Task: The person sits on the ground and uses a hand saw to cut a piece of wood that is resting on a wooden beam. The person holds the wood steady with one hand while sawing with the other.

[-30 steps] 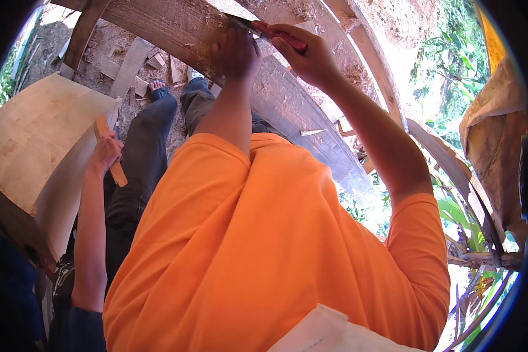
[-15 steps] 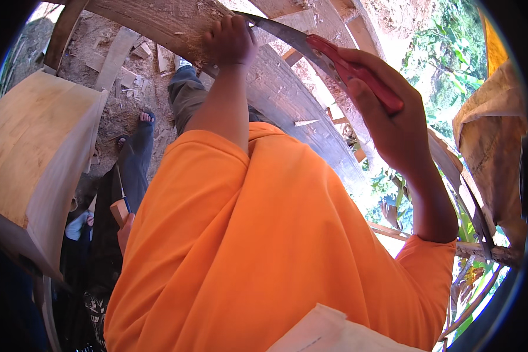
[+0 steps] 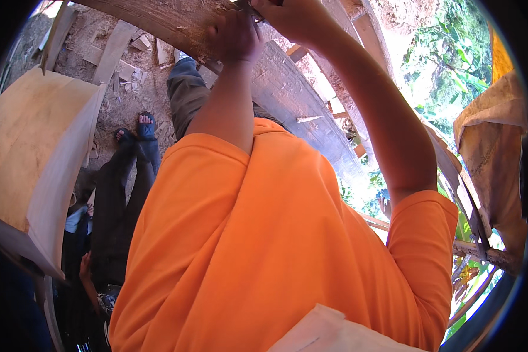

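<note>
At the top, my left hand [image 3: 236, 36] is closed over a brown wooden plank [image 3: 164, 24] dusted with sawdust. Just to its right, my right hand [image 3: 293, 22] reaches up to the upper edge, its fingers curled around the red-handled handsaw seen a moment earlier. Only a dark sliver of the saw [image 3: 257, 19] shows between the two hands. Its handle is hidden by my fingers, and most of the blade lies beyond the picture. Both hands are close together at the plank.
A pale curved wooden panel [image 3: 41, 129] stands at left. Beside it are another person's dark-trousered legs [image 3: 114, 199]. Wood scraps [image 3: 136, 75] litter the ground. A wide grey board [image 3: 293, 105] slopes to the right; brown cloth [image 3: 493, 146] hangs above a rough pole [image 3: 484, 253].
My right hand has swept up and left with the saw, close to my left hand; the red handle no longer shows. The other person's legs have shifted, and their wooden-handled tool is out of sight.
</note>
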The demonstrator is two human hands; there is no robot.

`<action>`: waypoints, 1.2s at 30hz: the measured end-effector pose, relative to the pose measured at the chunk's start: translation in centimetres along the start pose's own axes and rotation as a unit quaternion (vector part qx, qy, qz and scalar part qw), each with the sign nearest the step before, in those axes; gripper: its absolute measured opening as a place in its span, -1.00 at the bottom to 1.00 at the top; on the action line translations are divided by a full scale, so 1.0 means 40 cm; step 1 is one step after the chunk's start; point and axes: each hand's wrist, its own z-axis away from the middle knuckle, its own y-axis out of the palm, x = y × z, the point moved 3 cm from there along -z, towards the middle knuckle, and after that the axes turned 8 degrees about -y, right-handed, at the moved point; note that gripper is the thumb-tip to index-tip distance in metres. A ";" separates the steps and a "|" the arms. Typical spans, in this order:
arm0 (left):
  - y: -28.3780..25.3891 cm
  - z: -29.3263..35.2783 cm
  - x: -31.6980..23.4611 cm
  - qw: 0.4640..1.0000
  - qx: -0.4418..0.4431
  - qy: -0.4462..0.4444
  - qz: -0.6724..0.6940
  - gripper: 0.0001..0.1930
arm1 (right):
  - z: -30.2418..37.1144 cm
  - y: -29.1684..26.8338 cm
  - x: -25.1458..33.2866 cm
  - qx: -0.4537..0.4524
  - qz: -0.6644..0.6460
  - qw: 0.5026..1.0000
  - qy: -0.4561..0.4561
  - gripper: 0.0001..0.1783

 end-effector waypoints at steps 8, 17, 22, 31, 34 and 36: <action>-0.002 -0.004 -0.014 1.000 -0.019 0.022 0.002 -0.73 | 0.276 -0.119 0.057 -0.060 -0.119 0.991 -0.003 -0.62; -0.027 -0.012 -0.005 0.999 0.018 0.014 -0.030 -0.78 | 0.337 -0.210 0.187 -0.012 -0.142 0.989 0.031 -0.64; -0.012 0.002 -0.029 0.999 0.016 0.037 -0.017 -0.78 | 0.037 0.028 -0.086 -0.087 -0.072 0.994 0.012 -0.73; -0.007 -0.004 -0.020 0.999 -0.031 0.012 0.011 -0.74 | 0.209 -0.044 -0.016 -0.095 -0.173 0.980 0.025 -0.69; -0.015 -0.011 -0.016 1.000 -0.016 0.007 0.000 -0.74 | 0.349 -0.139 0.100 -0.082 -0.087 0.992 0.033 -0.64; -0.006 -0.011 -0.019 1.000 -0.020 0.013 0.010 -0.74 | 0.409 -0.180 0.146 -0.085 -0.086 0.992 0.046 -0.62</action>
